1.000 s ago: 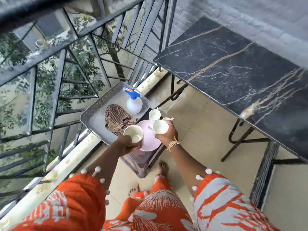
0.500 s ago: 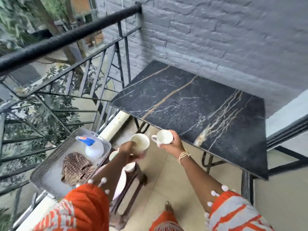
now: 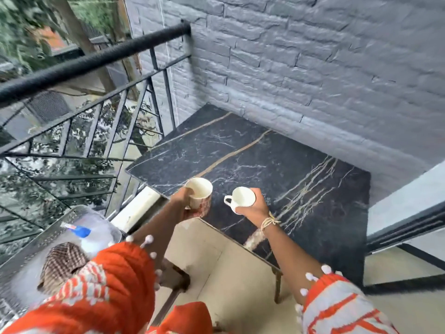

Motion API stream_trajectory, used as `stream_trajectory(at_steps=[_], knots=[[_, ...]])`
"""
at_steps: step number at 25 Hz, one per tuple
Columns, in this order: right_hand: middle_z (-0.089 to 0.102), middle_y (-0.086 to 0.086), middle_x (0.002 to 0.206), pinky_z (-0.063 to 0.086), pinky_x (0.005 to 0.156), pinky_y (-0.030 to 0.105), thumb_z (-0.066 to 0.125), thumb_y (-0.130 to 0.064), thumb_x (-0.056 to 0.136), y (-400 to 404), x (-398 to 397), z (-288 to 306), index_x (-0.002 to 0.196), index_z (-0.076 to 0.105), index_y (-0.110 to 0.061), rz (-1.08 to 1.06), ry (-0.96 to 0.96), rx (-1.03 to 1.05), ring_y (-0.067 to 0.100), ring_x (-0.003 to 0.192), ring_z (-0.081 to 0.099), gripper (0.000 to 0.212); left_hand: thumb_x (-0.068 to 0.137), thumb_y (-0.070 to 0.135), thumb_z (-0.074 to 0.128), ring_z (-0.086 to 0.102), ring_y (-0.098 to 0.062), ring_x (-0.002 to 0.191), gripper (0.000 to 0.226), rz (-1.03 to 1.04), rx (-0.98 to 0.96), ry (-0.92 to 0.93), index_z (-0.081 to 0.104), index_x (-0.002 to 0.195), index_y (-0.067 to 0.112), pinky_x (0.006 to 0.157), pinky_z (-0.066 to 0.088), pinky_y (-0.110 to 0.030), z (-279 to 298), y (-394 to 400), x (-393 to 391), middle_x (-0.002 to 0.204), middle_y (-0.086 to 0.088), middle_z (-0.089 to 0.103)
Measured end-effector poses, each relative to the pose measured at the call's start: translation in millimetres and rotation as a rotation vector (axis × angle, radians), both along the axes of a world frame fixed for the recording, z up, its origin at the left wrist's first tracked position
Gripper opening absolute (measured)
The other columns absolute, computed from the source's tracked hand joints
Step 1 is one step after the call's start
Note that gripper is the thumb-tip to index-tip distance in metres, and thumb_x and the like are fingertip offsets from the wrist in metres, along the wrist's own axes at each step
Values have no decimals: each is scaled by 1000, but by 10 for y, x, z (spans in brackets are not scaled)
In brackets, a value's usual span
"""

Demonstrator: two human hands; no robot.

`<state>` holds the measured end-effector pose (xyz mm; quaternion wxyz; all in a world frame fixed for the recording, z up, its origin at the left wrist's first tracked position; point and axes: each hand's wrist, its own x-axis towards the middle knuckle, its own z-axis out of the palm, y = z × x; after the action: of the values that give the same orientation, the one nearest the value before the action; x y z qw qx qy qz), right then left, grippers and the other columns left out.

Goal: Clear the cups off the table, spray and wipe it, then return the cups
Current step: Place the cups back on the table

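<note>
The black marble table (image 3: 277, 165) with gold veins stands against the grey brick wall, its top bare. My left hand (image 3: 183, 201) holds a white cup with a red pattern (image 3: 201, 192) over the table's near left corner. My right hand (image 3: 252, 209) holds a plain white cup (image 3: 242, 197) by its side, handle to the left, just above the table's front edge. Both cups look empty inside. A spray bottle (image 3: 84, 233) with a blue trigger and a checked brown cloth (image 3: 63, 263) lie on a metal tray (image 3: 14, 266) at the lower left.
A black metal railing (image 3: 96, 56) runs along the left, trees beyond it. The tray rests on a low stool (image 3: 173, 278) partly hidden by my left sleeve. Pale floor tiles (image 3: 228, 268) lie between me and the table. A door frame (image 3: 409, 227) is on the right.
Both hands lifted a cup each from the stool and carried them forward; they have gone from beside the table's edge to over its front part. My view swung up toward the table.
</note>
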<state>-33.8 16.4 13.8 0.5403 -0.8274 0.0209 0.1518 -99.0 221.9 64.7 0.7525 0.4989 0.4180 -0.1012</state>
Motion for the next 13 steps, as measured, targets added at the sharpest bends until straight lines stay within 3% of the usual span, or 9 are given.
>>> stream_trajectory(at_steps=[4,9,13], knots=[[54,3,114,43,78,24,82,-1,63,-37,512,86,124,49,-11,32,-1,-15,21,103,52,70,86,18,53,65,-31,59,30,1,99,23,46,115,11,41,56,-34,-30,48,562,100,-11,49],[56,5,116,45,80,27,83,-6,59,106,1271,79,123,52,-15,91,-2,15,24,107,53,72,86,14,48,60,-26,34,27,-28,190,68,45,112,8,38,52,-34,-51,129,1347,82,-14,52],[54,1,118,47,89,32,82,-2,67,309,2071,55,128,51,-15,121,28,19,20,108,51,69,89,15,47,58,-23,31,25,-42,218,73,43,112,10,38,52,-33,-121,391,2204,83,-14,53]])
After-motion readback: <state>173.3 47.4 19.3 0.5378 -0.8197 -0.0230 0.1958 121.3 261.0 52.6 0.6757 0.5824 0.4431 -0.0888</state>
